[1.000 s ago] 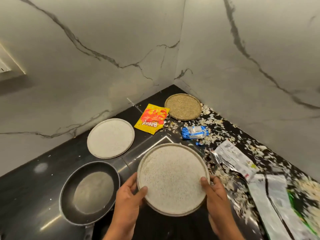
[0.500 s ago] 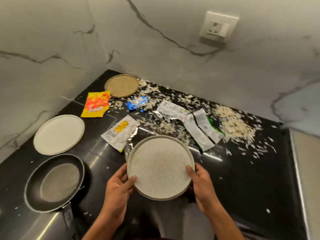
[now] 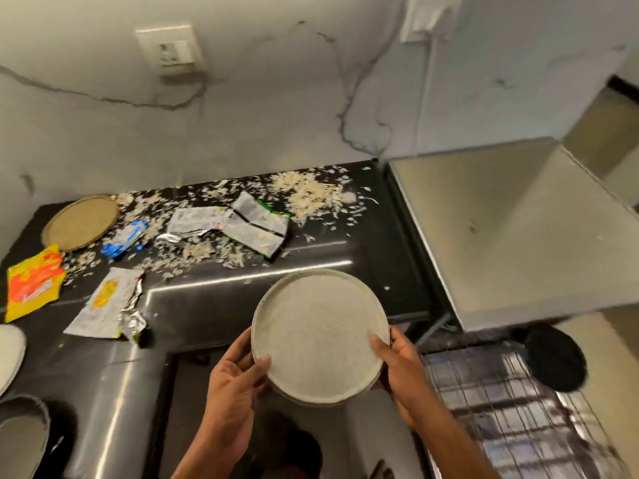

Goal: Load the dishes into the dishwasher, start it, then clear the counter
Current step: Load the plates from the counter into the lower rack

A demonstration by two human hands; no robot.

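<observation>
A round speckled grey plate (image 3: 320,335) is held level above the front edge of the black counter (image 3: 221,305). My left hand (image 3: 235,371) grips its near-left rim with the thumb on top. My right hand (image 3: 397,361) grips its right rim. At the lower right a wire dishwasher rack (image 3: 511,409) is pulled out, with a black round dish (image 3: 555,361) at its far end. A brown plate (image 3: 81,223) lies at the back left of the counter. A white plate (image 3: 10,354) and a dark pan (image 3: 20,437) show partly at the left edge.
Wrappers litter the counter: a yellow-red packet (image 3: 33,283), a blue one (image 3: 124,238), a silver-yellow one (image 3: 107,307) and silver-green ones (image 3: 252,228). Pale flakes (image 3: 307,195) are scattered along the back. A steel surface (image 3: 511,229) stands to the right. Wall socket (image 3: 171,51) above.
The view has swung right. Both hands have carried the plate rightwards from over the counter's middle toward the pulled-out rack, which has come into view.
</observation>
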